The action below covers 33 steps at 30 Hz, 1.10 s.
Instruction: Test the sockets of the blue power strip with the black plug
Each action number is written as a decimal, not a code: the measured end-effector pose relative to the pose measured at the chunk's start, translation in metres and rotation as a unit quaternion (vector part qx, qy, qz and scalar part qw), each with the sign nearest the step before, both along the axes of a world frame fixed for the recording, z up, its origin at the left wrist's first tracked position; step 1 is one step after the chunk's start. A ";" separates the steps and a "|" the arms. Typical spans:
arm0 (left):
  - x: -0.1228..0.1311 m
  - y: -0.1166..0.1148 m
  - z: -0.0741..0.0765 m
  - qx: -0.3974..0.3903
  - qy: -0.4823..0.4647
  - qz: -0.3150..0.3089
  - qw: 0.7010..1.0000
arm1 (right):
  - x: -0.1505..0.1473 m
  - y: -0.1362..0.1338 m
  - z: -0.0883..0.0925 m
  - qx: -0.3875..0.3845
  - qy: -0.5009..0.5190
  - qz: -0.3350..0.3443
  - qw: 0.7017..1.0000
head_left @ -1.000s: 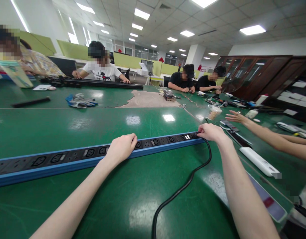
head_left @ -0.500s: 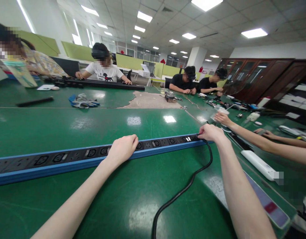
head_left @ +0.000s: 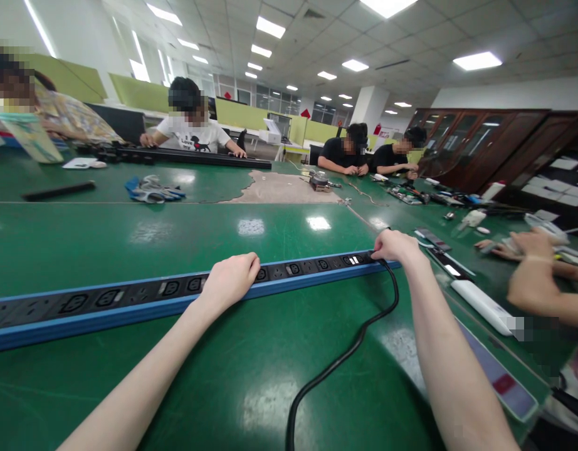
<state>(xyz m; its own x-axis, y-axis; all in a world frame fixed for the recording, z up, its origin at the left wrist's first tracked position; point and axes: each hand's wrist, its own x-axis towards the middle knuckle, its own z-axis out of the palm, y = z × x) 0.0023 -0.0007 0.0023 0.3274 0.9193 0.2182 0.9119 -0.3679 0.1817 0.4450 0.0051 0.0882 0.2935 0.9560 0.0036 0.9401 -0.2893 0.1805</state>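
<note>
With co-worker's hand (head_left: 534, 244) withdrawn toward right edge of table (head_left: 223, 388), kept left hand (head_left: 231, 279) clamped on power strip (head_left: 308, 269) and right hand (head_left: 393, 246) pinched on cord (head_left: 362, 333), undisturbed.

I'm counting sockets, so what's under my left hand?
Your left hand lies over the blue power strip; black sockets show on either side. The stretch beneath is covered; any sockets there can't be seen.

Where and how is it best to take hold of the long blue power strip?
Probably grip the power strip by its long blue edges, near the left hand, coming from above. It is narrow and lies with its sockets facing up, so one hand can likely span it.
</note>
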 end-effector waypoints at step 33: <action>-0.001 -0.001 0.003 -0.016 -0.005 -0.002 1.000 | 0.032 -0.011 -0.016 0.009 0.052 0.102 0.993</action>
<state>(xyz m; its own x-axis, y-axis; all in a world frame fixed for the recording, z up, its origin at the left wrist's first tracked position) 0.0017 -0.0016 0.0052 0.3294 0.9245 0.1921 0.9084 -0.3657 0.2025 0.4766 -0.0058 0.0725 0.0926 0.9957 0.0013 0.9929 -0.0925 0.0751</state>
